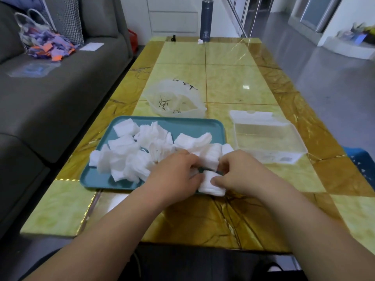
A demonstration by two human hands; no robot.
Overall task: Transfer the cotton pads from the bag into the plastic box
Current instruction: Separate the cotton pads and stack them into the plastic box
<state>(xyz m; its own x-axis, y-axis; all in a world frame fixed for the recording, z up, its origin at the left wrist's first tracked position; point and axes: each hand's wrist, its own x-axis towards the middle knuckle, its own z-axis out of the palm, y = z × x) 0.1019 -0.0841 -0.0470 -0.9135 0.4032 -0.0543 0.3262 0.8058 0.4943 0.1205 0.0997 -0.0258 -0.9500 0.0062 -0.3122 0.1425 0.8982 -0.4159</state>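
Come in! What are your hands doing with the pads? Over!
Left hand and right hand grip one pad stack at tray edge. Plastic box open, looks empty. Nothing between.

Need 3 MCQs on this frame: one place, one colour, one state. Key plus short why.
1. The clear rectangular plastic box versus the teal plastic tray: A) on it B) right of it C) left of it
2. The tall cylindrical bottle at the far end of the yellow marble-pattern table: A) dark blue B) red C) white
3. The left hand and right hand: A) flat on the table B) gripping a stack of white cotton pads C) lifting the box
Key: 1 B: it stands on the table past the tray's right edge. 2 A: its body is dark blue. 3 B: both hands' fingers curl round the stack.
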